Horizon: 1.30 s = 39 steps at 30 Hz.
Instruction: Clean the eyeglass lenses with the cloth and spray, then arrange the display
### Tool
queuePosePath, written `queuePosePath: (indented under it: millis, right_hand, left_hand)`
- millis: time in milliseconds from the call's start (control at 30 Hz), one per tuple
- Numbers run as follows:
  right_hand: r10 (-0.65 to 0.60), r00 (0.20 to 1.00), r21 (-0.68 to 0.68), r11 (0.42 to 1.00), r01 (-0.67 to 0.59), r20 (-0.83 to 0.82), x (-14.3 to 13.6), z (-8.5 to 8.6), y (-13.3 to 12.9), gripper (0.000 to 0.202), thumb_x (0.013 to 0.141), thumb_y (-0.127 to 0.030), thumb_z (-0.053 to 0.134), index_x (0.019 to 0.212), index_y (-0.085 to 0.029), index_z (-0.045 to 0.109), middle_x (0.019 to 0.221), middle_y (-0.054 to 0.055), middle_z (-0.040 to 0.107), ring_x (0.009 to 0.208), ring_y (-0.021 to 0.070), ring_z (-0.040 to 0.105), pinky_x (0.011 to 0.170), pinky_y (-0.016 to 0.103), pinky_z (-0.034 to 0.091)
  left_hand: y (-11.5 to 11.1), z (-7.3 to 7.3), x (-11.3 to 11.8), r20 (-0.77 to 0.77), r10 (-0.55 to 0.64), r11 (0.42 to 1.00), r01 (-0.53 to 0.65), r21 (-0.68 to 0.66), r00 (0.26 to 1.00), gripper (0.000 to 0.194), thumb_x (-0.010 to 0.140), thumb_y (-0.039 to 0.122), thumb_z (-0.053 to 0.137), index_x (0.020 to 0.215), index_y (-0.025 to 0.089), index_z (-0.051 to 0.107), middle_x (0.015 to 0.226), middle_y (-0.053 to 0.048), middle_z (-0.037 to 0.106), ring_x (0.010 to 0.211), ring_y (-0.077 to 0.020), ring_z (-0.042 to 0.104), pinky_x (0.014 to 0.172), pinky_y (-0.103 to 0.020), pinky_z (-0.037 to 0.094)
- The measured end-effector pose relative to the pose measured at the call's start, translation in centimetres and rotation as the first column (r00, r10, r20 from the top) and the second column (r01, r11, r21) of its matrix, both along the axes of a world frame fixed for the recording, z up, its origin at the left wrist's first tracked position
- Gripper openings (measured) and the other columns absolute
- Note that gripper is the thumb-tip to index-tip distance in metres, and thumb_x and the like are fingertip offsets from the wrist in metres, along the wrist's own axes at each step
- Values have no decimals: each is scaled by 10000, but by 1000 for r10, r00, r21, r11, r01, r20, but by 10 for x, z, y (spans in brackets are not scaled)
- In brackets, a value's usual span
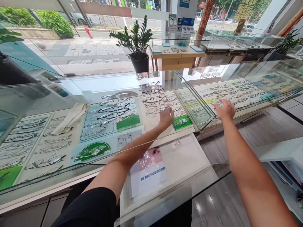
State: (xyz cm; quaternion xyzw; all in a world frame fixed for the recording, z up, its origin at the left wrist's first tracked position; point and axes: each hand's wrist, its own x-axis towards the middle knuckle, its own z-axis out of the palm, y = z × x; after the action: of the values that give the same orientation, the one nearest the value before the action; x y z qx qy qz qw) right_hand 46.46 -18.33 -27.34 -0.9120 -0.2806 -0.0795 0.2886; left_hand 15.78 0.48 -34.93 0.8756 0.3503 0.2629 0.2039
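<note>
My left hand (166, 118) reaches into the glass display case, its fingers curled in beside rows of eyeglasses (155, 100). Whatever it pinches, if anything, is hidden. Just right of it, a pair of glasses lies on a green card (182, 122). My right hand (226, 109) is over the front of the neighbouring case section, fingers apart and bent, nothing visible in it. Whether it touches the glass I cannot tell. More eyeglasses (113, 110) stand in rows on a pale blue board to the left.
A pulled-out drawer (189, 154) with a printed sheet (151, 176) sits below my left forearm. A beige cloth (71, 118) lies inside the case. Upright glass panes (196, 97) divide the sections. Behind stands a potted plant (138, 47); a white shelf (281, 151) is at right.
</note>
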Motion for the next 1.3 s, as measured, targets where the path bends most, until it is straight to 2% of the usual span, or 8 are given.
queuePosePath:
  millis: [100,233,400,633,833,1000,1167,1300]
  right_hand:
    - [1,1000,10,1000,-1,-10,1,2,4,620,967,-465,615,1510,-198,752,1723,160,632,1530,412,522,1330,614,359]
    - [-22,1000,58,998,22,-8,-10,7,8,542,962,-411,601,1424,-192,781,1636,185,691,1475,391,564,1324,590,385]
    - [25,1000,86,996,-24,-10,-24,9,5,531,961,-419,582,1392,-180,780,1625,191,699,1492,391,556,1334,618,368]
    - [15,1000,86,996,-15,3,-23,7,1,500,973,-398,549,1376,-207,775,1627,177,695,1481,395,542,1312,631,368]
    - [13,1000,66,998,-12,-11,-25,9,0,500,988,-404,533,1394,-207,749,1623,170,692,1490,400,532,1296,618,364]
    - [2,1000,67,998,-2,-5,-25,9,1,504,986,-399,536,1403,-205,743,1633,176,684,1500,402,528,1298,626,357]
    - [6,1000,77,997,-6,-5,-27,9,2,492,984,-397,539,1387,-213,755,1617,169,696,1485,397,538,1295,627,369]
    - [6,1000,100,995,-5,0,-21,5,2,488,959,-409,545,1350,-217,765,1593,177,694,1460,410,534,1289,654,357]
  left_hand:
    - [-32,-3,-28,-79,-77,997,78,6,994,188,1154,280,549,1123,208,720,1109,-101,760,1147,-283,672,1111,-474,502]
    - [-42,4,-46,-158,-144,990,143,-20,977,216,1156,331,552,1148,228,741,1174,-99,782,1148,-292,669,1047,-442,480]
    - [-25,13,-10,-244,-176,984,169,-50,954,247,1084,355,701,1240,217,836,1341,-141,782,1318,-353,648,1112,-476,471]
    - [-22,-1,48,-331,-183,983,169,-69,926,287,1045,361,717,1146,182,917,1359,-198,778,1342,-407,605,1126,-514,452]
    - [-24,-11,60,-365,-190,982,173,-79,911,343,1071,254,601,1128,147,921,1321,-217,784,1317,-405,587,1129,-543,410]
    - [-31,-7,62,-374,-190,982,173,-79,908,316,1084,283,628,1126,152,913,1352,-212,781,1348,-415,578,1136,-535,406]
    - [-43,17,49,-345,-198,980,177,-92,917,290,1061,264,677,1234,139,874,1408,-226,757,1401,-432,577,1173,-553,406]
    - [-70,42,-4,-278,-261,964,231,-134,925,305,1075,322,677,1302,178,822,1500,-177,724,1425,-386,588,1177,-504,432]
